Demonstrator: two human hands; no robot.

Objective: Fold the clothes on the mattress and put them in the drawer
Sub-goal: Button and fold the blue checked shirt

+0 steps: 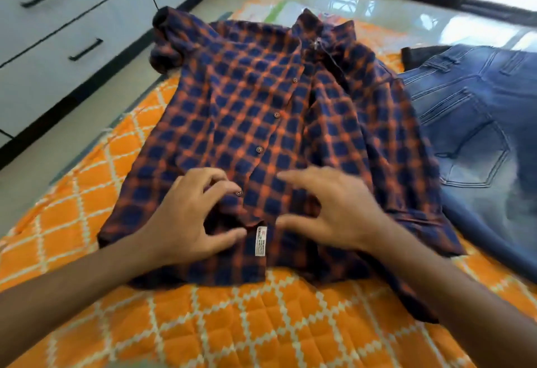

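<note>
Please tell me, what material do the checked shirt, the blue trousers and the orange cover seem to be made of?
Shirt: looks like thin woven cloth, perhaps cotton, matt; it creases softly and has small round buttons.
Trousers: denim, by the faded blue surface, heavy stitched seams and patch pocket.
Cover: quilted fabric, matt; stitched diamond lines puff it slightly. Its fibre cannot be told.

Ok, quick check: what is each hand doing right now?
Left hand: open, fingers curled, resting on the orange-and-navy checked cotton shirt, gripping nothing clearly.
Right hand: open, fingers spread over the same shirt, holding nothing.
</note>
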